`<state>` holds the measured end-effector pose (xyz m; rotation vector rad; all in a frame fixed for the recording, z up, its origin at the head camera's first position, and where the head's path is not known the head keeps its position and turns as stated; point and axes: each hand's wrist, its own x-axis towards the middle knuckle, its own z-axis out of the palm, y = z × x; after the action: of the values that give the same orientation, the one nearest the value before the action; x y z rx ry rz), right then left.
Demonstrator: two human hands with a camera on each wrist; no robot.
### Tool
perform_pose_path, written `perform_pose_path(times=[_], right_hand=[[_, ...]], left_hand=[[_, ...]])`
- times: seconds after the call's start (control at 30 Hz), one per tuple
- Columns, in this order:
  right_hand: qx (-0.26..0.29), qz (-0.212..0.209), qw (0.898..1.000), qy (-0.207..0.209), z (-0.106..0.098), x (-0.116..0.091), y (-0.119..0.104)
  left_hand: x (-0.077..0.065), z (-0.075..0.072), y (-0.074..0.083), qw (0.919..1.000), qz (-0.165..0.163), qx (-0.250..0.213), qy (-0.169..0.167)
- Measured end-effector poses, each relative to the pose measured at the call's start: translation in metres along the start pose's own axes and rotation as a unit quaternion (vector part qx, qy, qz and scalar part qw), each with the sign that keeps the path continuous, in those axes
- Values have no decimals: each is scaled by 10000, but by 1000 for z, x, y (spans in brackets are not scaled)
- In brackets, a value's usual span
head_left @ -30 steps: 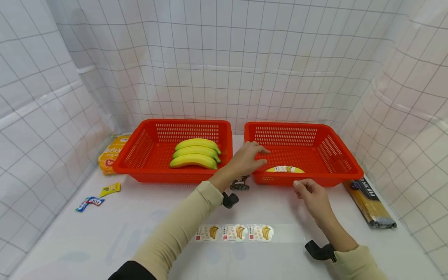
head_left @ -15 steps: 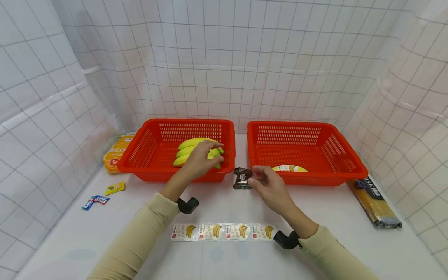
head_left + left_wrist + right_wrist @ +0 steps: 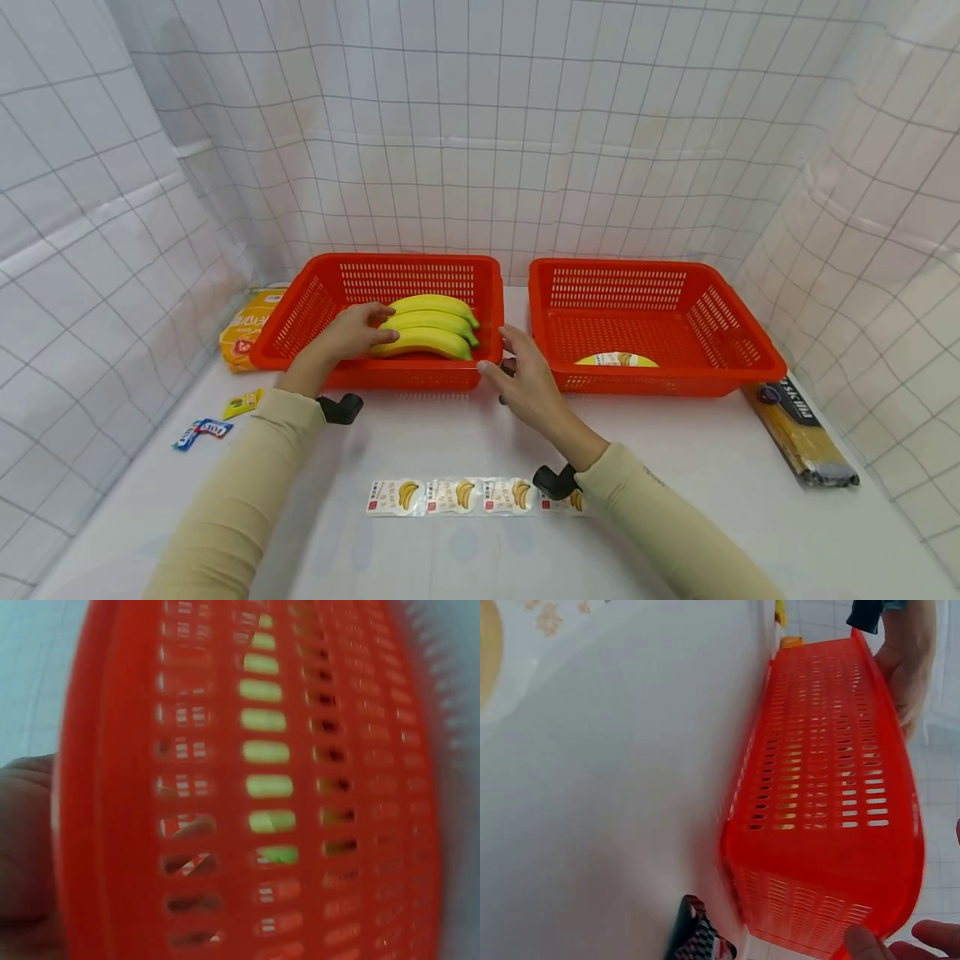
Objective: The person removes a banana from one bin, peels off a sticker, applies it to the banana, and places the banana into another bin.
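Step in hand, as judged: taking a banana from the left basket (image 3: 405, 378), which stands toward the worktop's (image 3: 420, 558) far edge, left of centre. Three bananas (image 3: 431, 321) lie side by side in it. The left hand (image 3: 352, 333) reaches over the front rim, thumb and fingers parted, fingertips beside the bananas' left ends; contact cannot be confirmed. The right hand (image 3: 528, 379) is at the basket's near right corner, digits spread, apparently gripping nothing.

The next move probably calls for curling the left fingers round the front banana—clear of the front rim.

A label strip (image 3: 453, 497) lies near the worktop's near edge; the right wrist camera (image 3: 555, 482) partly covers its last label. The right basket (image 3: 660, 382) holds a labelled banana (image 3: 617, 360).

Obstruction: a dark sweet (image 3: 701, 934) sits below the right hand. Well clear—pasta (image 3: 801, 433) at the right edge, small sweets (image 3: 202, 432) at the left.
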<state>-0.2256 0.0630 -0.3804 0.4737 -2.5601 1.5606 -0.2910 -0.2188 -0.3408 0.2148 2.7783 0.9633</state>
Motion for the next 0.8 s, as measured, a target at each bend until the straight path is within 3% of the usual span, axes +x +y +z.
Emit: perform_pose_path(times=[0.2, 0.3, 0.37, 0.53, 0.8], right_hand=[[-207, -163, 9996, 47, 8, 11, 8], [-363, -196, 9991, 81, 11, 13, 12], [-465, -253, 9985, 123, 12, 15, 14], [-764, -328, 9965, 117, 14, 17, 17], [-880, -393, 9953, 86, 14, 16, 18]], left_hand=[[8, -7, -15, 9979, -538, -220, -297], [13, -9, -19, 9968, -636, -283, -399], [16, -10, -21, 9965, -609, -335, -468], [20, -11, -21, 9977, -244, 40, -623], [25, -4, -22, 9949, -201, 304, -944]])
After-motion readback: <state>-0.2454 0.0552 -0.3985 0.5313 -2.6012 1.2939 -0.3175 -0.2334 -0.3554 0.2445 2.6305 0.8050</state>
